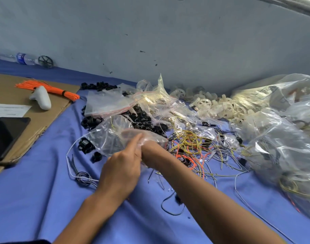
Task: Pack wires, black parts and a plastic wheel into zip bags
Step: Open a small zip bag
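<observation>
A: Nearest first?

B: Left hand low over the blue cloth, thumb and forefinger pinching the mouth of a clear zip bag. Right hand is pushed inside it. Its fingers are blurred behind the plastic, so I cannot tell how they lie.

A: Task items?

B: Two black parts at the bag's left corner, inside or outside unclear. Wire tangle just right of the hands. Behind it the black-part heap, and farther right the white plastic wheels.

A: Risks?

B: My guess is that pulling the hand out could drag the contents with it. A wire end caught across the zip would stop it sealing. A weak pinch could let the mouth fold shut.
</observation>
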Demonstrator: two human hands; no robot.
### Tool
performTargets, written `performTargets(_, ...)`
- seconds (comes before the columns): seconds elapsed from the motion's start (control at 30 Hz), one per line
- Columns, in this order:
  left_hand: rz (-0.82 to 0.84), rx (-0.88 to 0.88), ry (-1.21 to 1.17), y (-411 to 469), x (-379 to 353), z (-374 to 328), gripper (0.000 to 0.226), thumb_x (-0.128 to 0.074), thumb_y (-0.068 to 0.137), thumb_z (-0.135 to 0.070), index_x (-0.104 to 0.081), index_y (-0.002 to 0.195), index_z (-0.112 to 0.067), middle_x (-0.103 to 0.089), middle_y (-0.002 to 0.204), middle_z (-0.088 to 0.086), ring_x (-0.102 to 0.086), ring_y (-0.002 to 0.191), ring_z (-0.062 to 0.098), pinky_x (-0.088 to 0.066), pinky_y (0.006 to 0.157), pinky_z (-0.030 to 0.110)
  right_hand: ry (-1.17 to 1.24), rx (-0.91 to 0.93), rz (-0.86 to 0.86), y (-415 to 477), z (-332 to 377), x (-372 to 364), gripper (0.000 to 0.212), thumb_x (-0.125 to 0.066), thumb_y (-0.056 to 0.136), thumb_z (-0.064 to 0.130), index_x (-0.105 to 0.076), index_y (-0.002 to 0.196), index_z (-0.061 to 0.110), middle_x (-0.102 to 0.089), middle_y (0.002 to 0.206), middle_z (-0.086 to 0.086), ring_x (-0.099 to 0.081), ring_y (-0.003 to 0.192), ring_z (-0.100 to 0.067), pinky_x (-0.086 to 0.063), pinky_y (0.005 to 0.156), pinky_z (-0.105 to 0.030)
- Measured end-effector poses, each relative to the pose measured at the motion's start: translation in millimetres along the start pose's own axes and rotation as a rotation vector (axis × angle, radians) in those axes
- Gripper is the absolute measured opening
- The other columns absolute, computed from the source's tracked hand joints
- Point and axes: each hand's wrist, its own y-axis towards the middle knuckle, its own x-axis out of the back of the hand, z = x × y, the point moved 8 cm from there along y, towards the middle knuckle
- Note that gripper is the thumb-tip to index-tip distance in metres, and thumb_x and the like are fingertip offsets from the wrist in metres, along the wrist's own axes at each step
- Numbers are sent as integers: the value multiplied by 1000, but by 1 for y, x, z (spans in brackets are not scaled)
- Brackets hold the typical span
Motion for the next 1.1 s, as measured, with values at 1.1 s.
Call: performTargets(1.1, -16, 53, -49, 1, -4, 3, 40, -40, 104, -30, -50, 143, -27, -74, 103, 12, -64, 98, 40, -50, 78, 45, 16, -47, -91, -105, -41, 66, 14, -67, 89, 35, -67, 94, 23, -68, 75, 0, -62, 64, -13, -54, 62, -40)
